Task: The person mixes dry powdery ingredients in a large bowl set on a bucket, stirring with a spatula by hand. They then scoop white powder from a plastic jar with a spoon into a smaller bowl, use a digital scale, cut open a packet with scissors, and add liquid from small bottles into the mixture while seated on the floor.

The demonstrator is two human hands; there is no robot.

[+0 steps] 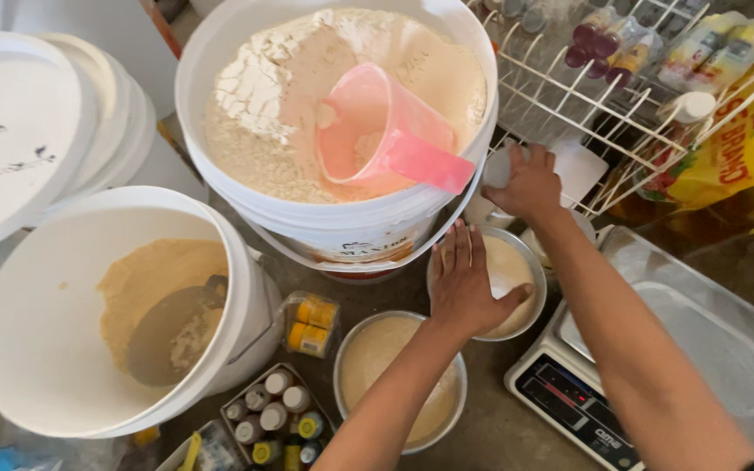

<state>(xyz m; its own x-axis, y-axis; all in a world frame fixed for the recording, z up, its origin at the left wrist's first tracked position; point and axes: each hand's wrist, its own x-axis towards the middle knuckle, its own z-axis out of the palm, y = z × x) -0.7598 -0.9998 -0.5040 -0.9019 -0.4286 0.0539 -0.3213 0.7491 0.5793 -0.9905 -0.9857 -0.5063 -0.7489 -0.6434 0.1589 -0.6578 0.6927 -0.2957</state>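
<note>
Left hand (464, 288) flat on metal bowl (517, 270) rim, grasping nothing; right hand (530, 183) behind bowl, grip hidden; keep bowl steadied

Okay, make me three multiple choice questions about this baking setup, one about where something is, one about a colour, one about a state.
1. Where does the scoop lie?
A. in the flour bucket
B. on the scale
C. in the wire rack

2. What colour is the scoop?
A. blue
B. pink
C. green

3. What is the left hand doing?
A. gripping the scoop
B. pressing the scale
C. resting flat on the rim of a metal bowl

Answers: 1 A, it sits on the flour. 2 B, translucent pink. 3 C, fingers spread open over the bowl; the right hand reaches beyond it.
</note>
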